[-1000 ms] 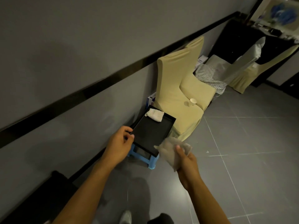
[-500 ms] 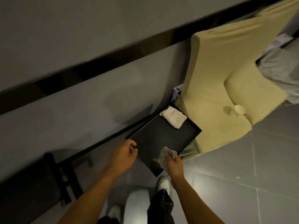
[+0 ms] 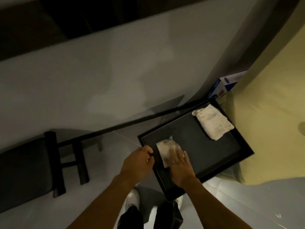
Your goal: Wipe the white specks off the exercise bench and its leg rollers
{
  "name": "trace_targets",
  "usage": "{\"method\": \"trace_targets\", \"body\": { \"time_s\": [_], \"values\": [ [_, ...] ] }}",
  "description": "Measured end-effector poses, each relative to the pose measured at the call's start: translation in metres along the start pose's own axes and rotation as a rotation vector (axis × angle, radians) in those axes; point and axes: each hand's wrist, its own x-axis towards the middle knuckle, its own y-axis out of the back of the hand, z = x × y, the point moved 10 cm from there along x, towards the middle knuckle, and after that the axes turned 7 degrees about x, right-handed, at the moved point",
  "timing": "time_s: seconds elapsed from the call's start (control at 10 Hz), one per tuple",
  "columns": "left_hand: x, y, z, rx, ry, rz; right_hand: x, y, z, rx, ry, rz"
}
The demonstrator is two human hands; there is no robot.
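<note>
A black tray (image 3: 214,146) lies below me near the wall. My right hand (image 3: 179,166) presses flat on a crumpled white wipe (image 3: 165,149) at the tray's near left corner. My left hand (image 3: 138,162) holds the tray's left rim, fingers curled over the edge. A folded white cloth (image 3: 212,123) lies at the tray's far right corner. The black padded exercise bench (image 3: 23,172) with its dark frame (image 3: 69,161) stands at the left, away from both hands. I cannot make out any leg rollers.
A grey wall with a dark band rises ahead. A chair in a yellow cover (image 3: 270,113) stands to the right, touching the tray. A blue and white box (image 3: 222,86) sits behind it. Grey tiled floor and my shoes (image 3: 132,199) are below.
The view has tilted down and closer to the tray. My right hand has brought the wipe down onto the tray and flattened over it. My left hand stays at the rim.
</note>
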Motion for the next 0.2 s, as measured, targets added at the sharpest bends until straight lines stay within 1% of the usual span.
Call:
{"method": "trace_targets", "body": {
  "time_s": [0.1, 0.2],
  "values": [
    [-0.011, 0.009, -0.013, -0.006, 0.011, -0.015, -0.016, -0.006, 0.005, 0.056, -0.015, 0.004],
    [-0.030, 0.045, -0.011, -0.010, -0.016, 0.071, -0.034, 0.018, -0.013, 0.120, -0.015, 0.051]
  ]
}}
